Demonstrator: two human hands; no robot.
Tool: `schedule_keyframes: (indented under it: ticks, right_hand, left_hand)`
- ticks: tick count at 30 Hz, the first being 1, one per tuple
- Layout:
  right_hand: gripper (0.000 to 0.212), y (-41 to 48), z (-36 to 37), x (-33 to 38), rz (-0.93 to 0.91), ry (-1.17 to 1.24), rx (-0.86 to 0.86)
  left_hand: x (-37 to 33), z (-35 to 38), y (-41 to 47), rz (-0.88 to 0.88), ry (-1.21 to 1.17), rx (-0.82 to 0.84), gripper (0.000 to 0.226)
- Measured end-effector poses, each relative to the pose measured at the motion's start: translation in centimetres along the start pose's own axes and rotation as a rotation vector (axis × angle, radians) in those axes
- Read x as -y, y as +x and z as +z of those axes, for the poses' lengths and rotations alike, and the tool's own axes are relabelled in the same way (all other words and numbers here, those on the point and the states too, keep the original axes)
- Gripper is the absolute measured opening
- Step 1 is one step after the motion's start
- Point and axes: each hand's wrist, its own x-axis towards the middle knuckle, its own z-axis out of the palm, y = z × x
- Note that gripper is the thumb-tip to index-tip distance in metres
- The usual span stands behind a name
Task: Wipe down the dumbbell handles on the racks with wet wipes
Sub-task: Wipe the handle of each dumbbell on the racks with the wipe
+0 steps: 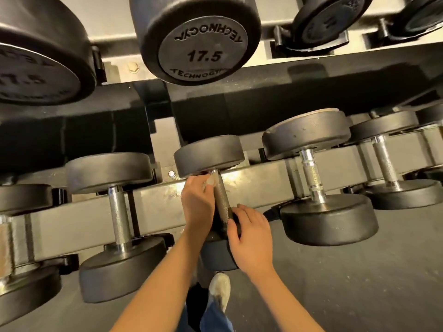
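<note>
Black metal gym rack, lower tier: left hand pinches a pale wet wipe at the knurled steel dumbbell handle, 12 o'clock end; right hand curls its fingers round 6 o'clock, probably steadying it.

The middle dumbbell sat on the low rack, between a left dumbbell and a right dumbbell. The 17.5 dumbbell sat above them.

Nine dumbbells: four above, five below; two hands; one wipe; one shoe
</note>
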Motion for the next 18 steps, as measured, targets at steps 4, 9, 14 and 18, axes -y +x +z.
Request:
schedule_keyframes:
  ticks: [4, 9, 14, 18]
  right_hand:
    - [0.039, -0.1, 0.2, -0.1, 0.015, 0.03, -0.054]
    - [0.041, -0.2, 0.2, -0.1, 0.008, 0.024, -0.05]
    - [0.04, -0.2, 0.3, -0.1, 0.007, 0.039, -0.058]
    - [0.039, -0.3, 0.4, -0.2, 0.0, 0.033, -0.061]
  left_hand:
    - [1.1, 0.1, -2.3, -0.107, 0.038, 0.117, 0.033]
    - [0.5, -0.9, -1.9, -0.139, -0.069, 0.129, 0.04]
    - [0.2, -0.2, -0.7, -0.094, -0.108, 0.055, 0.013]
    - [0.7, -0.6, -2.5, 0.004, 0.027, 0.177, 0.009]
